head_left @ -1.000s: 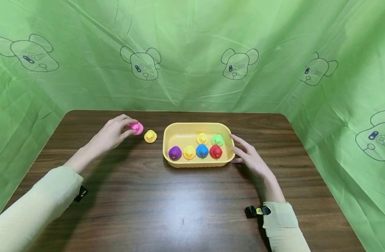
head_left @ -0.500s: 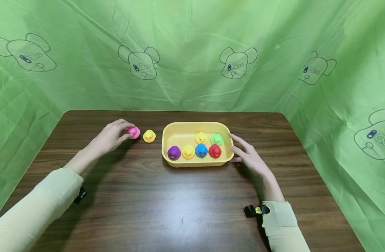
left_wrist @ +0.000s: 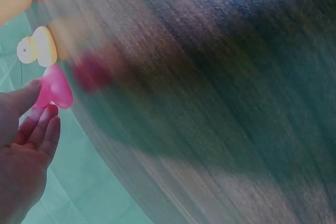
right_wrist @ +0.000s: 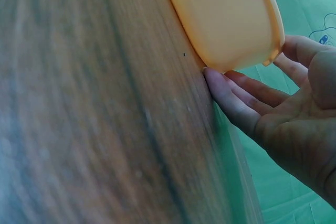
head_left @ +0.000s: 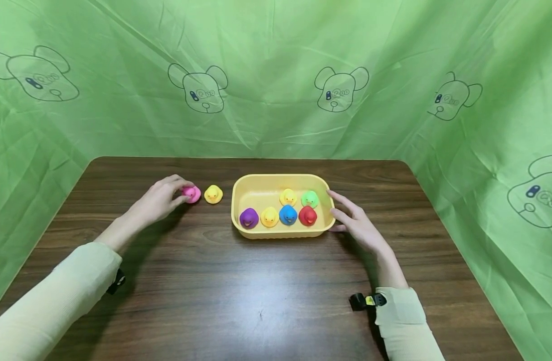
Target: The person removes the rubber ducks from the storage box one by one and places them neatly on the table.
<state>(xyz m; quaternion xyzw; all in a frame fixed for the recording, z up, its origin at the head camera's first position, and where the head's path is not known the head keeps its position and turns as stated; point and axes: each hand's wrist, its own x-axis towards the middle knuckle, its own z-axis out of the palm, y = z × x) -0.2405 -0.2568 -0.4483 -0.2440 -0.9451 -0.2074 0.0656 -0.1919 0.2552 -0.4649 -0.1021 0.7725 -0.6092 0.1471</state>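
My left hand [head_left: 160, 200] pinches a pink rubber duck [head_left: 193, 194] between thumb and fingers, left of the yellow bin. In the left wrist view the thumb lies on one side of the pink duck [left_wrist: 56, 87] and fingertips meet the other. Just right of it a yellow rubber duck [head_left: 213, 194] sits on the table. My right hand [head_left: 359, 223] touches the right end of the yellow bin [head_left: 282, 234] with extended fingers; the right wrist view has its fingertips along the bin's wall [right_wrist: 231, 19]. Inside the bin are several rubber ducks, among them a purple one [head_left: 249, 218].
Also in the bin are a blue duck [head_left: 288, 215], a red duck [head_left: 308, 216], a green duck [head_left: 309, 199] and two yellow ones. The dark wooden table [head_left: 257, 291] ends at a green curtain [head_left: 266, 120] behind and at both sides.
My left hand has brought the pink duck slightly left and toward me, so it now stands level with the loose yellow duck. The right hand keeps its place at the bin.
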